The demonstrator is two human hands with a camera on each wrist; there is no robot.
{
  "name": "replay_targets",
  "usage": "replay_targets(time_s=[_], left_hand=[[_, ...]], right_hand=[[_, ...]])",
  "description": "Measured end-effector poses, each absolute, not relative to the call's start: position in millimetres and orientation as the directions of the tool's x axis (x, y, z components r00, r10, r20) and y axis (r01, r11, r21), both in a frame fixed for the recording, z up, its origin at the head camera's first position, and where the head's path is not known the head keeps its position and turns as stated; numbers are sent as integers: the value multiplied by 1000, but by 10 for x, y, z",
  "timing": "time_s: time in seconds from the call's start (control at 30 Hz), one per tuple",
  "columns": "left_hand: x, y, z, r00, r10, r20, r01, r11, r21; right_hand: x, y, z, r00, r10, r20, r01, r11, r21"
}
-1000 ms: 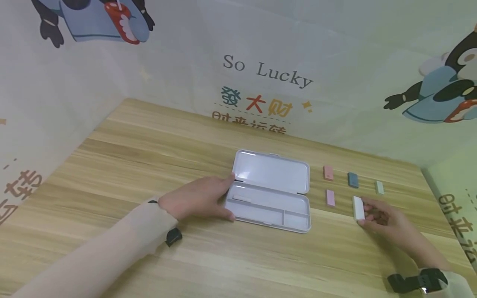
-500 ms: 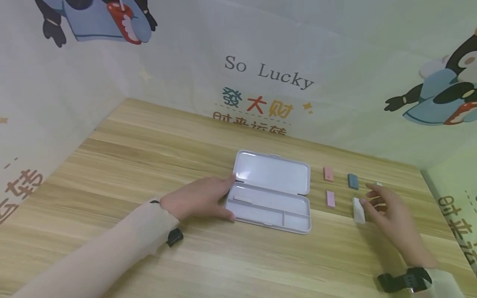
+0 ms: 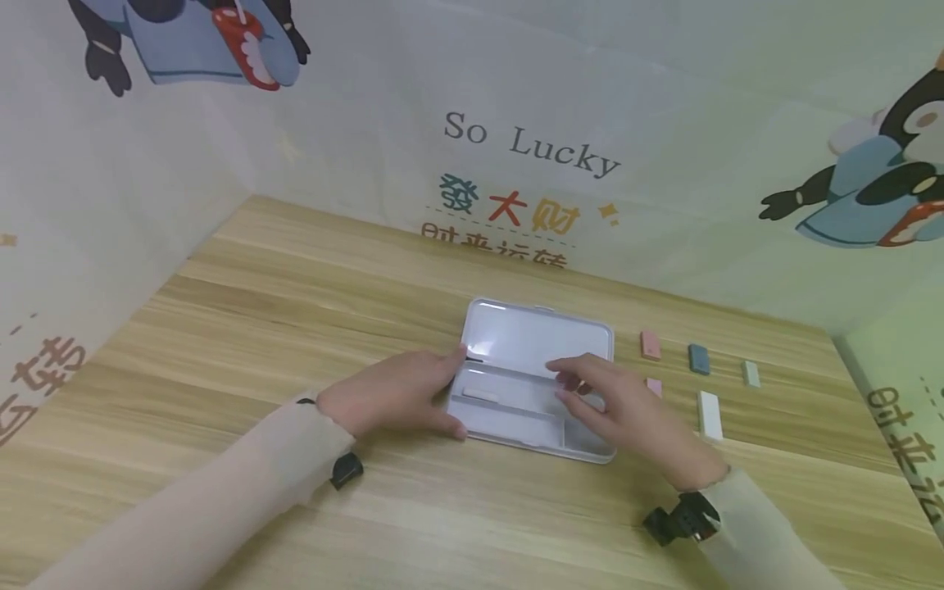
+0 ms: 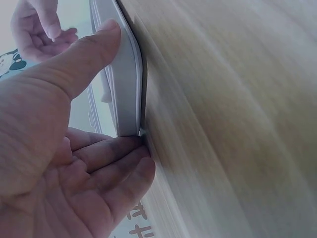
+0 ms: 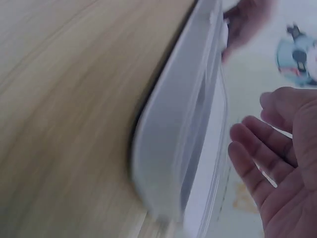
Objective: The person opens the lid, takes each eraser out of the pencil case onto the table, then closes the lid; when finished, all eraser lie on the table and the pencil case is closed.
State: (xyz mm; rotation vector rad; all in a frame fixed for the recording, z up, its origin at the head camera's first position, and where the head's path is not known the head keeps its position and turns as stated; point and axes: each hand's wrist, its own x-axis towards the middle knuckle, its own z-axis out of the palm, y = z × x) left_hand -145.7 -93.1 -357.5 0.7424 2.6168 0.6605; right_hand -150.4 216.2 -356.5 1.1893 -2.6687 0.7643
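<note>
An open pale pencil case [image 3: 509, 428] lies on the table with its lid [image 3: 509, 328] folded back. My left hand [image 3: 394, 393] holds its left end, thumb at the near corner and fingers by the hinge; the left wrist view shows the thumb [image 4: 101, 47] against the case wall. A small white eraser [image 3: 481, 394] lies in the long back compartment. My right hand [image 3: 619, 406] hovers over the case's right half, fingers loosely bent and nothing between them. It hides part of the compartments and part of a lilac eraser [image 3: 654, 385].
Right of the case, a pink eraser [image 3: 650, 345], a blue eraser [image 3: 699, 359], a small pale green eraser [image 3: 751, 374] and a longer white eraser [image 3: 710, 415] lie apart on the wooden table [image 3: 295, 311]. A printed cloth [image 3: 354, 139] hangs behind the table.
My right hand has let go of the longer white eraser, leaving it on the table, and has moved left over the case. My left hand has stayed at the case's left end.
</note>
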Motion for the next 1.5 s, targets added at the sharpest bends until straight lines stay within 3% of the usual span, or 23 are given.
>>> replay_targets(time_s=[0.17,0.33,0.53,0.9,1.13,1.5], left_hand=[[-1461,-933,-3572,-810,552,-198,400,767,502],[-1458,-941,-3552,-810,551,-201,403,772,491],[-1456,-939,-3546,-801,569,-186,429,763,484],[-1486,-931,-3567,-799,566,-202,426,771,474],[-1479,-951,-3588,-798,568,-204,425,769,477],[-1485,-934,-3612,-800,570,-186,437,767,471]], right_hand=[[-1512,1872,-3521,-681,-724,111,-695,593,-407],[-1500,1674,-3508,-642,-767,16,-713,589,-380],[-1508,1546,-3540,-615,-789,3,-757,588,-286],[-1545,1446,-3582,-599,-801,9,-779,580,-239],[-1544,1432,-3577,-616,-787,-29,-756,601,-261],[-1612,1461,-3566,-633,-774,-25,-702,587,-402]])
